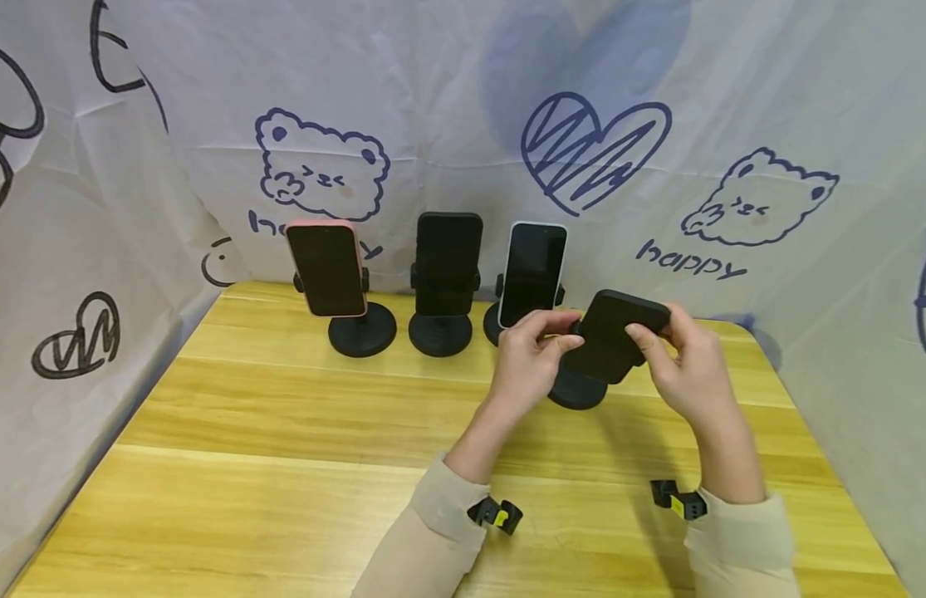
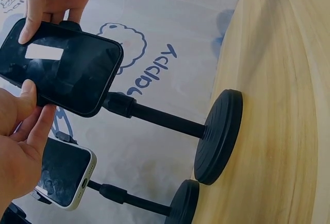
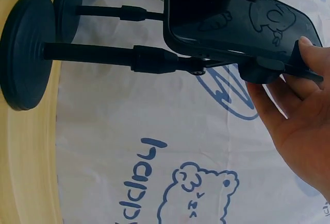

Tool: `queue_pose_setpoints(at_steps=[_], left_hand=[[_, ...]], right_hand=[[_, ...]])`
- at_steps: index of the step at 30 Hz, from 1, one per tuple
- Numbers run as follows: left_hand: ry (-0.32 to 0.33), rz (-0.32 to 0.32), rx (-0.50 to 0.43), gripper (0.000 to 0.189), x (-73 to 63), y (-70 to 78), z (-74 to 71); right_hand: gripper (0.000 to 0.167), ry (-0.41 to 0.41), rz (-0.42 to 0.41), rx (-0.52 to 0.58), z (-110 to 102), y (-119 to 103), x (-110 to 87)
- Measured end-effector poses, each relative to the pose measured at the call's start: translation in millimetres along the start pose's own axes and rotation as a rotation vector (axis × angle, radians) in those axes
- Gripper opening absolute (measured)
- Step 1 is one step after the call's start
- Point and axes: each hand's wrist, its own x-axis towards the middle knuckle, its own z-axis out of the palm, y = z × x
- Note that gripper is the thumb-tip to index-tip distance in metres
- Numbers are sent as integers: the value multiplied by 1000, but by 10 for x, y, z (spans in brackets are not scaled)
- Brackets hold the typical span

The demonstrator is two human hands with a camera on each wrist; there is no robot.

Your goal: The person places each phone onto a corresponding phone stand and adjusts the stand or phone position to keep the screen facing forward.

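A black phone [image 1: 610, 339] stands tilted in the clamp of a black phone stand [image 1: 578, 393] at the right of the row. My left hand [image 1: 528, 363] pinches its left edge at the clamp, thumb in front and fingers behind. On the opposite edge my right hand [image 1: 687, 365] grips it, the thumb over the screen side near the top corner. In the right wrist view, a clamp arm [image 3: 261, 70] shows at the phone's edge beside the right fingers. The stand's pole [image 2: 167, 120] runs down to its round base in the left wrist view.
Three more phones stand upright on black stands along the table's back: a pink-edged phone [image 1: 326, 270], a black phone [image 1: 449, 264] and a white-edged phone [image 1: 533, 272]. The wooden table [image 1: 283, 473] meets a white cloth [image 1: 448, 100] with drawings behind it.
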Motion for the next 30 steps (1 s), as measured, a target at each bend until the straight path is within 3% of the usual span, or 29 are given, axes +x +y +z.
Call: queue_pose_setpoints(at_steps=[6,16,30], left_hand=[[5,3,1,27,15,-19,-6],[17,-3,-48,27,15,-25,19],[51,-52,-105,28,-4,-9,134]], right_hand=[[20,18,21,31,54,12,-12],[17,150,86,161,192,20,-78],[12,68,70,114,86,200,-57]])
